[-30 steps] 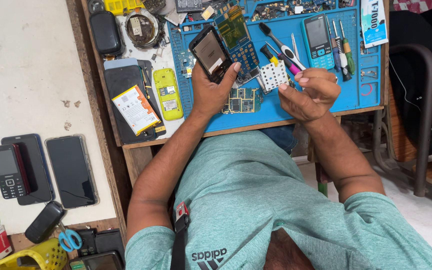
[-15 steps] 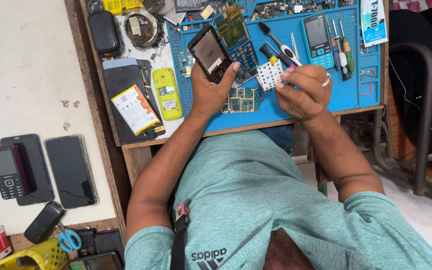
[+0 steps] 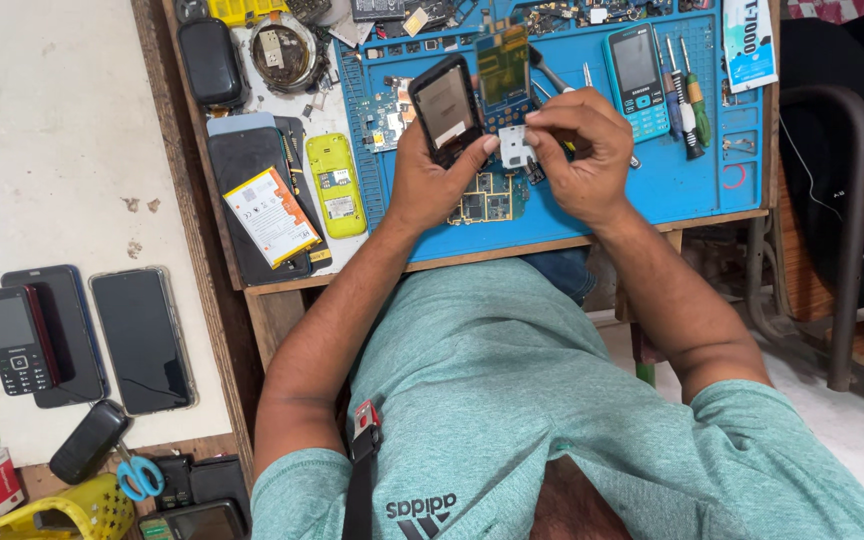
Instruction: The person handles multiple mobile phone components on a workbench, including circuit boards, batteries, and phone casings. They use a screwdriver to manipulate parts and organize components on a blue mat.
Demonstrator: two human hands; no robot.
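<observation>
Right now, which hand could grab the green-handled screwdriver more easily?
Probably the right. The right hand is nearer the green-handled screwdriver on the blue mat, and it pinches only a small white part. The left hand is farther away and is holding a black phone.

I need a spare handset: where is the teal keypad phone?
In the head view, the teal keypad phone lies on the blue mat, upper right, just left of the screwdrivers.
</observation>
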